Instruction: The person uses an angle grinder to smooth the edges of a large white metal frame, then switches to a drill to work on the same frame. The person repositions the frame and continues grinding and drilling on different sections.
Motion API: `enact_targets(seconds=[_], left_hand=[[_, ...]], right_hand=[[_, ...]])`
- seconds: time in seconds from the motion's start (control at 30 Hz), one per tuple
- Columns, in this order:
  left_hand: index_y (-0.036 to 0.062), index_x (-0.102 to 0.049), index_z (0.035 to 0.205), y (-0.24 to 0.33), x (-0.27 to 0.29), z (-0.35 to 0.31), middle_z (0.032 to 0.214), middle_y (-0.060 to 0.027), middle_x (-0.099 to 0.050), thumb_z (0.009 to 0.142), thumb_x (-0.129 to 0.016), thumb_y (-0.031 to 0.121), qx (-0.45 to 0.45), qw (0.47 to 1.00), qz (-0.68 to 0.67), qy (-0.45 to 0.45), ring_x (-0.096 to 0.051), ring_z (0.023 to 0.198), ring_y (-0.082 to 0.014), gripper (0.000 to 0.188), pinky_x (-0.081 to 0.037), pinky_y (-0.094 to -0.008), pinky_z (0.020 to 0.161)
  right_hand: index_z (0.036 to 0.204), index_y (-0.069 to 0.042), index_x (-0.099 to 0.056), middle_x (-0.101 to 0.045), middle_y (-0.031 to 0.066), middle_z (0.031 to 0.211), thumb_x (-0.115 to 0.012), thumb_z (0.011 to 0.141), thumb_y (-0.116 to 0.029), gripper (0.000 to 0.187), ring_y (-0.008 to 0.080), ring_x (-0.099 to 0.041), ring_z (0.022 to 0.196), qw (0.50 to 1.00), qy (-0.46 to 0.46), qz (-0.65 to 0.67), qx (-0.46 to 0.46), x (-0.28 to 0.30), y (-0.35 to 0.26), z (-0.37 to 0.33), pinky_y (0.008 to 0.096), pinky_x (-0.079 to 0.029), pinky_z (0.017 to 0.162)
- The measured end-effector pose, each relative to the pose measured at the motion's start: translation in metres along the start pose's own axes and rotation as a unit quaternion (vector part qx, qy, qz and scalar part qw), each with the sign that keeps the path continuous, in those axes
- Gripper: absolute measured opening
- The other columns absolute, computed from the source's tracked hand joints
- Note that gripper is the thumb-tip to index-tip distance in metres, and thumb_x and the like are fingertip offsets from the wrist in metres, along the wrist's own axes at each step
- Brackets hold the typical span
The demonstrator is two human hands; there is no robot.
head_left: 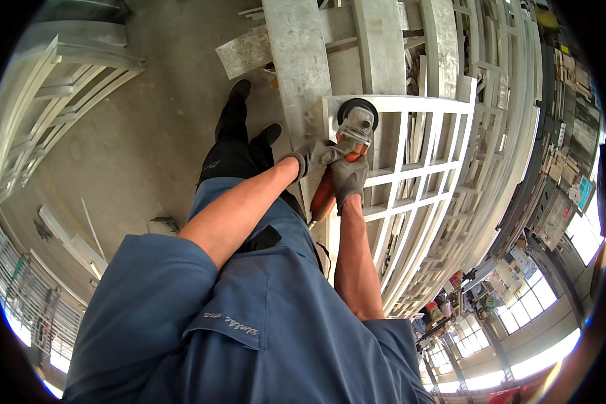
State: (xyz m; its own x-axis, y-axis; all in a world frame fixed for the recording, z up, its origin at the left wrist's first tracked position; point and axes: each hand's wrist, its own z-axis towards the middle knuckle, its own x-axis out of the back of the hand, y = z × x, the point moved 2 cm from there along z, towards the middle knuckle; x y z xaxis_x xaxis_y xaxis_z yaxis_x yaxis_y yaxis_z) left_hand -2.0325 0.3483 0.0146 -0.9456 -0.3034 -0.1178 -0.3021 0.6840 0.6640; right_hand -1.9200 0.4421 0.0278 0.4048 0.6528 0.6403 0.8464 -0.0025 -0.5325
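An orange angle grinder (330,176) with a round black guard and disc lies across the top corner of a grey metal grille frame (424,168). My left hand (316,155), in a grey glove, grips the front of the grinder near its head. My right hand (350,180), also gloved, is wrapped around the orange body just behind. The disc sits on the frame's upper left corner bar.
Wide metal beams (303,60) run away from me beyond the frame. More grille frames (54,101) are stacked on the concrete floor at the left. Loose metal strips (71,242) lie by my left side. Shelves and windows curve along the right rim.
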Motion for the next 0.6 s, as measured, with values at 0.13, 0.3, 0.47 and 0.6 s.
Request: enact_targets(seconds=[0.13,0.3,0.47,0.6], left_hand=[[0.0136,-0.075,0.121,-0.007,-0.001,0.002,0.119,-0.0173,-0.073,0.091,-0.041,0.082,-0.016,0.999,-0.036,0.005,-0.064,0.121,-0.0366,0.082,-0.045,-0.0402,0.105],[0.0131,-0.076,0.119,0.002,0.001,-0.003,0.116,-0.0185,-0.073,0.090,-0.041,0.083,0.006,1.000,0.002,0.005,-0.065,0.118,-0.0372,0.083,-0.047,-0.0408,0.102],[0.0136,-0.076,0.119,-0.001,0.001,-0.004,0.116,-0.0183,-0.074,0.089,-0.043,0.083,0.002,1.000,-0.006,0.018,-0.066,0.116,-0.0377,0.083,-0.047,-0.0410,0.101],[0.0142,-0.076,0.121,-0.011,-0.002,0.004,0.118,-0.0166,-0.074,0.089,-0.043,0.084,-0.026,0.999,-0.022,0.022,-0.065,0.118,-0.0366,0.083,-0.047,-0.0410,0.101]], right_hand=[[0.120,0.003,-0.063,-0.071,0.0281,0.108,-0.069,0.092,-0.042,0.054,0.0460,-0.067,0.108,0.998,-0.022,-0.061,0.011,-0.001,0.003,0.005,0.0485,-0.051,0.089],[0.120,0.003,-0.064,-0.071,0.0276,0.107,-0.068,0.093,-0.045,0.055,0.0452,-0.067,0.105,0.999,-0.025,-0.039,0.010,-0.001,0.007,0.004,0.0490,-0.051,0.087],[0.115,0.003,-0.064,-0.071,0.0262,0.102,-0.072,0.086,-0.036,0.049,0.0434,-0.068,0.099,1.000,-0.012,-0.026,0.011,-0.002,0.010,0.005,0.0481,-0.052,0.085],[0.112,0.002,-0.065,-0.071,0.0241,0.098,-0.074,0.079,-0.029,0.046,0.0412,-0.070,0.095,0.998,-0.035,-0.035,0.027,-0.001,-0.001,0.007,0.0472,-0.052,0.082]])
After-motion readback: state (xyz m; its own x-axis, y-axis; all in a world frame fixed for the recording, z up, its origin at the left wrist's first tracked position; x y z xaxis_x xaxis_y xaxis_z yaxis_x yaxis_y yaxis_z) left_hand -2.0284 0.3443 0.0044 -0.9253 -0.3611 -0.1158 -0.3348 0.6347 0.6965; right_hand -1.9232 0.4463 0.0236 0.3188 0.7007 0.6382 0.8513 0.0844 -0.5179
